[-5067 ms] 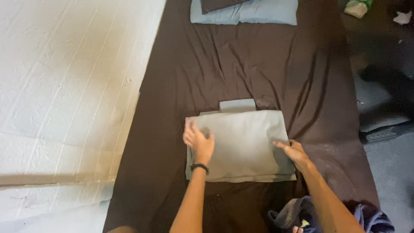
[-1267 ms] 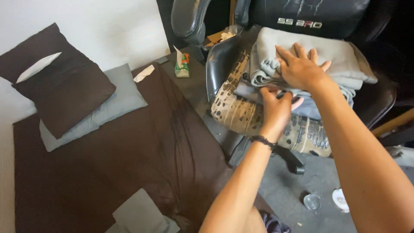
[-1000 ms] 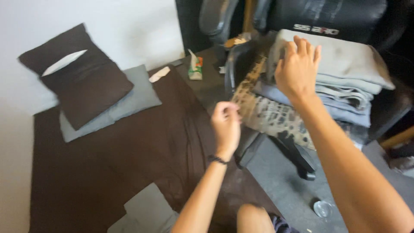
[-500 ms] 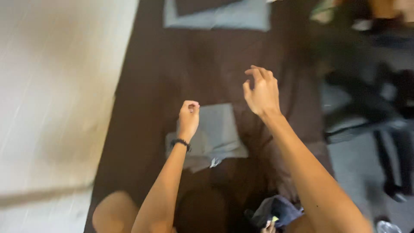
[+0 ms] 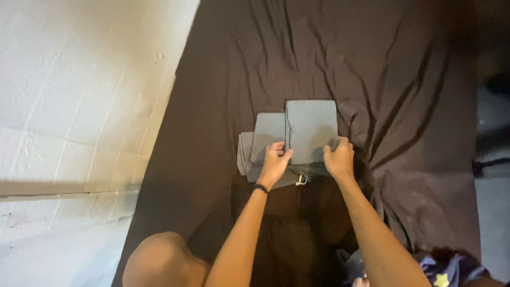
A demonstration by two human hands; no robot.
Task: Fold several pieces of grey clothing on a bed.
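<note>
While both hands close on the near edge of a folded grey garment [image 5: 311, 133], the folding looks nearly done.

Largest in view, the dark brown bedsheet [image 5: 404, 79] spreads wrinkled under everything, with a white brick wall [image 5: 79, 106] off beyond the left hand. On the sheet, the grey garment lies flat as a compact stack, its upper layer stretching away from the grip and lower layers stepping out past the left hand. The left hand [image 5: 274, 163], a dark band [image 5: 261, 188] at its wrist, pinches the stack's near left corner, fingers curled onto the cloth. The right hand [image 5: 339, 158] clamps the near right corner. A small white drawstring tip [image 5: 302, 180] pokes out between the two grips. By the look of it, the fitting next move is one more fold or a level lift, both corners moving together so the layers stay aligned.
</note>
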